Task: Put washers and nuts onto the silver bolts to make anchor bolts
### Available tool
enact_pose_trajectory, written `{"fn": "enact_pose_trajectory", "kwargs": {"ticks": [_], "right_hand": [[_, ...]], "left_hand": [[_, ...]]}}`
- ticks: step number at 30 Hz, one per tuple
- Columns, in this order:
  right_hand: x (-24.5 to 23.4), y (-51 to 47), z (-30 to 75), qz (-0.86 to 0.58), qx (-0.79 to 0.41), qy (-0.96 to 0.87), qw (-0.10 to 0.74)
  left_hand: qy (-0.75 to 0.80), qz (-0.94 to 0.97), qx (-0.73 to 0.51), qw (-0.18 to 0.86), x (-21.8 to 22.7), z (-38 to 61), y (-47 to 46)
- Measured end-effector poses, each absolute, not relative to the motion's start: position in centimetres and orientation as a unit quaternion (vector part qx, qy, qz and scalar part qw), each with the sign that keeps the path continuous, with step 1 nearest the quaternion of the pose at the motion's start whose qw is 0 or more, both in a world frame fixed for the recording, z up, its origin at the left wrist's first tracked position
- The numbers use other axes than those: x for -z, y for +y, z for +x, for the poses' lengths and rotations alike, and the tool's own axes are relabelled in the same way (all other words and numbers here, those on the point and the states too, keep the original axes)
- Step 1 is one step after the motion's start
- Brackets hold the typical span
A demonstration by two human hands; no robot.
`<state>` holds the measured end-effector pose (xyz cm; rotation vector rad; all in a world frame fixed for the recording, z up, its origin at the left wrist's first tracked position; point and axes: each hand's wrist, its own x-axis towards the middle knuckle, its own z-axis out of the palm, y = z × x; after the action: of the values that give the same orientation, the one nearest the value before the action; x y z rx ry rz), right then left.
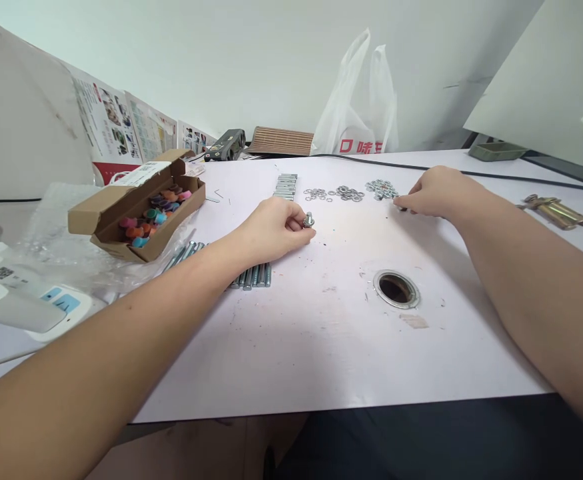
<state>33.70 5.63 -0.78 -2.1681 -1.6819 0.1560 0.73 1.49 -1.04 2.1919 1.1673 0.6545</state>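
My left hand [278, 230] pinches a bolt [309, 219] whose tip stands up between thumb and fingers, with what looks like a washer around it. At the right edge of a pile of nuts [380, 188], my right hand [428, 192] has its fingertips pressed together on the table; what is in them, if anything, is hidden. Flat washers [350, 193] lie in a heap left of the nuts, and thinner ring washers [317, 194] beside those. A row of bolts [286, 185] lies behind my left hand. More bolts [256, 276] are partly covered by my left forearm.
An open cardboard box [116, 247] of colourful caps stands at left on plastic wrap, near a white device [21, 300]. A metal-rimmed hole [397, 289] opens in the table. Brass-coloured metal parts [561, 212] lie at right. A black cable [421, 167] and white bag [356, 107] are behind.
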Motion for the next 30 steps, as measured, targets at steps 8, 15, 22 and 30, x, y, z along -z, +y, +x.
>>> {"fn": "enact_pose_trajectory", "kwargs": {"ticks": [8,15,22,30], "right_hand": [[-0.2,4.6,33.0,-0.823,-0.115,-0.548,0.093],[-3.7,-0.2,25.0,-0.621,-0.202,-0.704,0.278],[-1.8,-1.4,20.1,-0.42,-0.171,-0.833,0.316],[-1.2,-1.1,20.4,-0.377,-0.155,-0.85,0.333]], "left_hand": [[0.438,0.818,-0.242,0.284,1.0,0.7,1.4],[0.449,0.812,-0.241,0.284,0.7,0.9,1.1],[0.44,0.818,-0.236,0.287,0.5,0.9,0.8],[0.435,0.83,-0.23,0.262,0.1,1.2,0.6]]}}
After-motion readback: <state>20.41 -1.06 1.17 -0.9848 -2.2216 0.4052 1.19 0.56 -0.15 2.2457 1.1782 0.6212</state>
